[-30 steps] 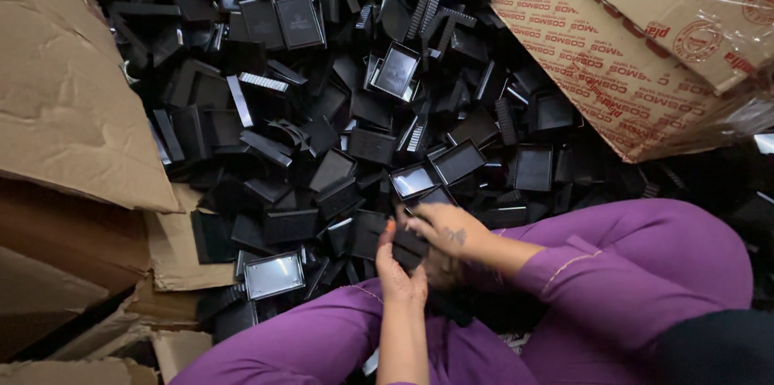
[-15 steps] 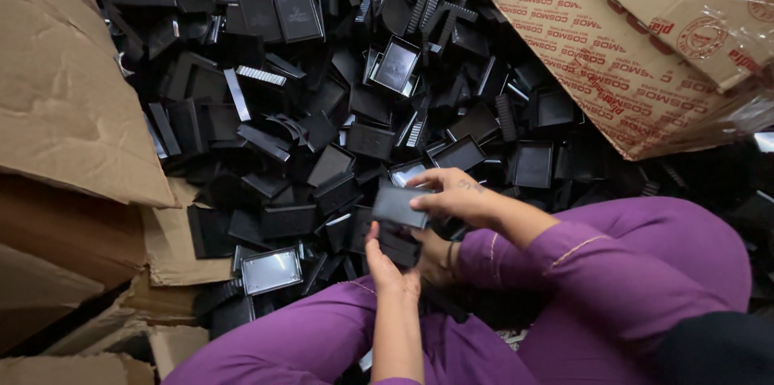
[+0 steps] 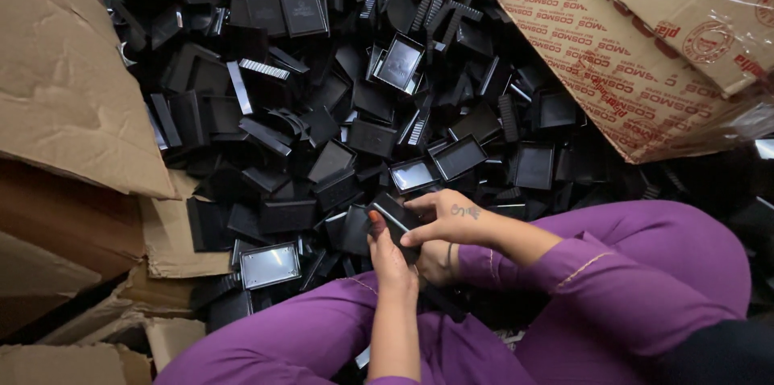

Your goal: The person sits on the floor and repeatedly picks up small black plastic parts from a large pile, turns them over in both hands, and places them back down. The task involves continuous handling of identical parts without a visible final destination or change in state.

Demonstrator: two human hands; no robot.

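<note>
A broad heap of black plastic trays (image 3: 355, 111) is filling the middle of the view, shallow rectangular pieces lying every way up, some showing a shiny inner face, some ribbed along one edge. A plain brown cardboard box (image 3: 64, 87) is leaning in along the left side, its flap overhanging the heap, with torn cardboard scraps (image 3: 173, 236) lying beneath it at the lower left. A second carton (image 3: 645, 54) is slanting in from the upper right, brown with red printing and round red marks, partly under clear wrap (its lower corner is resting right at the heap's edge). Between these two boxes the heap is hemmed in, and the only open room is the narrow strip in front of the person's purple-clad knees (image 3: 613, 280).

There, the left hand (image 3: 393, 260) is closing around the lower end of one black tray piece (image 3: 393, 220), thumb pressing on its face. The right hand (image 3: 445, 220) is gripping the same piece from above, fingers curling over its top edge. The piece is being held just above the near fringe of the heap, touching both hands, close to the lap.
</note>
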